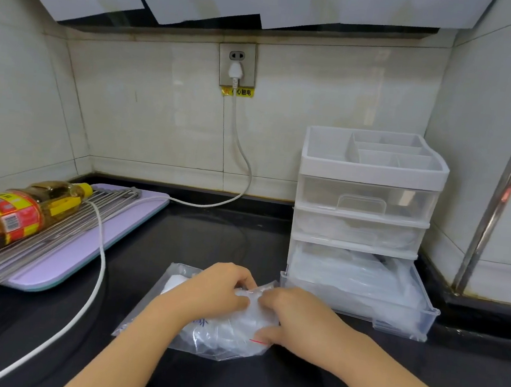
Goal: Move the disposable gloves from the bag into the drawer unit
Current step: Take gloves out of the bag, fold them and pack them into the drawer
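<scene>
A clear zip bag [215,340] holding crumpled clear disposable gloves lies on the black counter in front of me. My left hand [218,287] and my right hand [294,318] both pinch the bag's upper right edge, fingers curled on the plastic. Just right of the bag stands a clear three-drawer unit [364,205] with a white top tray. Its bottom drawer [363,298] is pulled out and holds clear plastic gloves. The middle drawer also shows plastic inside; the top drawer is closed.
A purple cutting board [89,244] at left carries metal skewers [1,260] and a lying oil bottle [13,213]. A white cable [95,270] runs from the wall socket [237,64] across the counter, passing left of the bag. Walls close in behind and right.
</scene>
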